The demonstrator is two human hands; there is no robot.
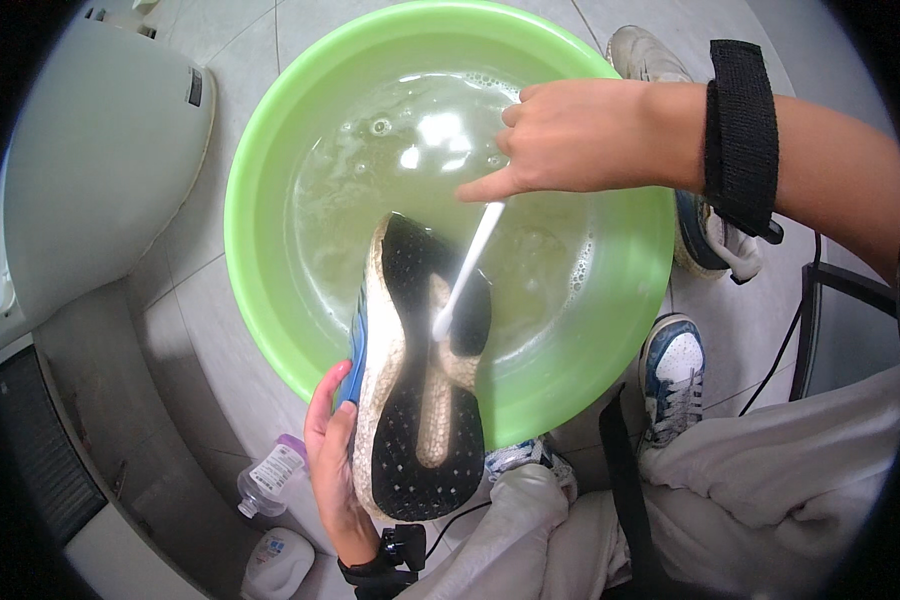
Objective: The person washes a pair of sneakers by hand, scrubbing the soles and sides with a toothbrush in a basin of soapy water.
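A shoe (400,430) is tilted over the near edge of a green basin, its worn black-and-cream sole turned up. My left hand (332,450) grips its blue side, with the thumb and fingers on the edge. From above right, my right hand (560,140) is closed around a slim white brush (473,258), the forefinger stretched along it. The brush's far end rests on the middle of the sole, so its bristles are hidden. Below my right hand, cloudy water (535,290) with some bubbles fills the bottom of the basin (255,210).
A clear bottle with a purple end (272,476) and a white bottle (277,565) are on the tiled floor at lower left. A pale rounded fixture (120,150) stands at left. Blue-and-white shoes (675,365) and a dark cable (775,350) are at right.
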